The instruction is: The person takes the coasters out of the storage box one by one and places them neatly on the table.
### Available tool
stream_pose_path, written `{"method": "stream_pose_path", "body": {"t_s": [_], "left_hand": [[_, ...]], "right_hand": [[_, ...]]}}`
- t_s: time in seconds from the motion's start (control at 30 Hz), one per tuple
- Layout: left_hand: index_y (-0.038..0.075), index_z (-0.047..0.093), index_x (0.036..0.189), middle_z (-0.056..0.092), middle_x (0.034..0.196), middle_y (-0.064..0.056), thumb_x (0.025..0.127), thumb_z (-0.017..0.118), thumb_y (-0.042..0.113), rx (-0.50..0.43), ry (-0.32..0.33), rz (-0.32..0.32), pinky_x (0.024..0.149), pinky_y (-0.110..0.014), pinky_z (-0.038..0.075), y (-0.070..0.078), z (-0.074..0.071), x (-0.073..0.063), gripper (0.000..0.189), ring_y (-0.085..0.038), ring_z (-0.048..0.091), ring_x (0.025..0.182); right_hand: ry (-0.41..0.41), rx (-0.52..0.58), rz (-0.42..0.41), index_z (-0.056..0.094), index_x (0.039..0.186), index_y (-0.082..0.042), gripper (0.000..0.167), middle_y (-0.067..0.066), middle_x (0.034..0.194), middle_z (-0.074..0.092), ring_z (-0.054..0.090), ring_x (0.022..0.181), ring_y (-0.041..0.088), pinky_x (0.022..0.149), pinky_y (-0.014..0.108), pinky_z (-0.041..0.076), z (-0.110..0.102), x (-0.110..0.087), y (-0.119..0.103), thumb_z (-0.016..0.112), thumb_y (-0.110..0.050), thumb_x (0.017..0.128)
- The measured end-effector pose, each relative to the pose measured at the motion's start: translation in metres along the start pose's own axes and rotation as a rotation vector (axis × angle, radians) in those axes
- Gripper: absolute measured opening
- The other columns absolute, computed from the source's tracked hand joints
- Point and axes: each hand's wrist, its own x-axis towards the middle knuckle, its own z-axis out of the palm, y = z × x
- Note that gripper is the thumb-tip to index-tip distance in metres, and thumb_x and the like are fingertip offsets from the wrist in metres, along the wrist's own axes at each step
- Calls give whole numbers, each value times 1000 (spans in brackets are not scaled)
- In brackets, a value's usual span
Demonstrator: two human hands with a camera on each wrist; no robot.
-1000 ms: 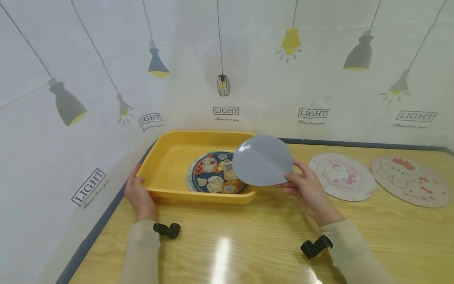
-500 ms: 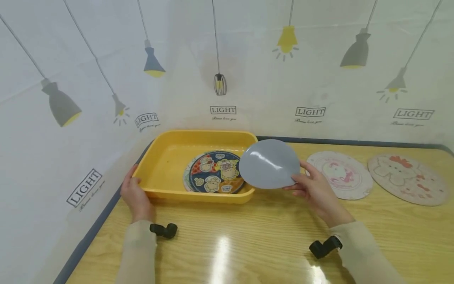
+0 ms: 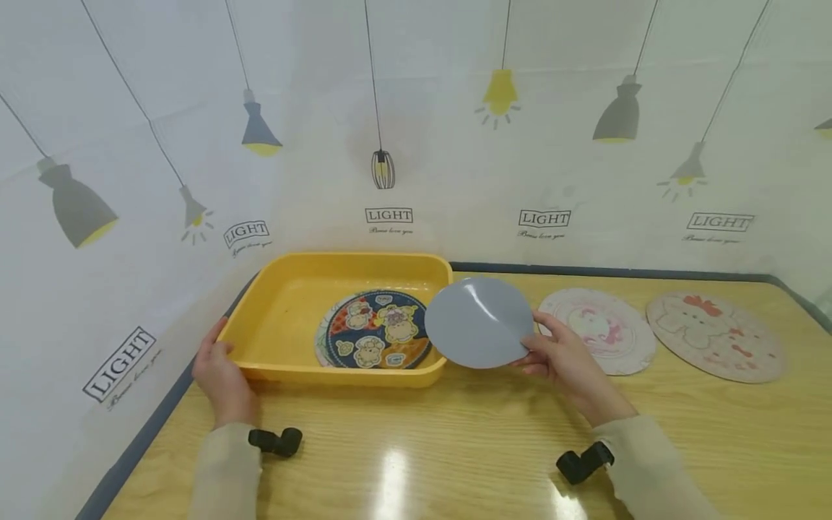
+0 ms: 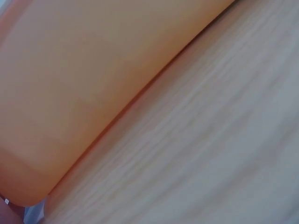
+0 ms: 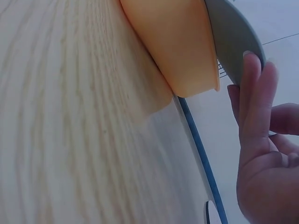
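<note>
My left hand (image 3: pixel 224 383) grips the left side of a yellow plastic tray (image 3: pixel 279 372) at its front corner. In the left wrist view, the tray's outer wall (image 4: pixel 93 70) fills the upper left, low over the wood table. Inside the tray lies a round mat (image 3: pixel 367 332) printed with cartoon figures on dark blue. My right hand (image 3: pixel 572 368) pinches the right edge of a round mat with a plain grey face (image 3: pixel 477 321), which overlaps the tray's right rim. From the right wrist view, the grey mat (image 5: pixel 233 39) stands tilted beside the tray, held by the right fingertips.
Two more round mats lie on the wood table (image 3: pixel 403 462) to the right: one white with a pink print (image 3: pixel 601 328), one pale pink with a cartoon animal (image 3: pixel 715 336). A lamp-printed wall covering (image 3: pixel 448 144) rises behind the table's dark edge.
The grey mat has moved rightward relative to the tray and covers less of the printed mat inside. The head view has shifted right and up. The left hand keeps its place on the tray.
</note>
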Motion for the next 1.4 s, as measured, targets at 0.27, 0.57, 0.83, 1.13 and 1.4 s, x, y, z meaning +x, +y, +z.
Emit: {"method": "stream_pose_path", "body": {"t_s": [0.27, 0.57, 0.83, 1.13, 1.4], "left_hand": [[21, 60, 117, 42, 130, 2, 86, 31, 5, 4, -23, 12, 96, -31, 32, 3, -4, -2, 45, -16, 43, 114], [22, 58, 118, 44, 128, 3, 86, 31, 6, 13, -29, 6, 95, -31, 33, 1, -4, 0, 45, -16, 44, 113], [20, 59, 118, 44, 128, 2, 85, 31, 5, 20, -9, -1, 96, -29, 32, 0, -4, 3, 46, -15, 43, 113], [20, 58, 118, 44, 128, 2, 85, 30, 5, 20, -20, 2, 96, -30, 32, 0, -4, 3, 46, -16, 43, 113], [22, 57, 119, 45, 127, 2, 86, 33, 8, 17, -42, 8, 94, -31, 35, -4, -6, 3, 43, -18, 45, 112]], "right_hand": [[13, 26, -3, 24, 138, -9, 51, 11, 86, 64, 64, 70, 18, 61, 26, 51, -2, 1, 2, 45, -10, 92], [65, 16, -7, 26, 137, -8, 48, 10, 102, 57, 63, 71, 17, 66, 28, 51, -9, 1, 3, 40, -6, 91], [149, 101, 17, 25, 138, -7, 50, 14, 113, 45, 61, 73, 14, 67, 25, 50, -15, 5, 7, 38, -2, 90], [113, 264, -9, 24, 138, -6, 51, 8, 100, 56, 61, 75, 16, 63, 21, 49, -23, 3, 11, 40, 0, 90], [89, 310, 11, 15, 141, -5, 57, 7, 90, 61, 62, 74, 15, 61, 19, 48, -29, 5, 15, 39, 2, 90]]}}
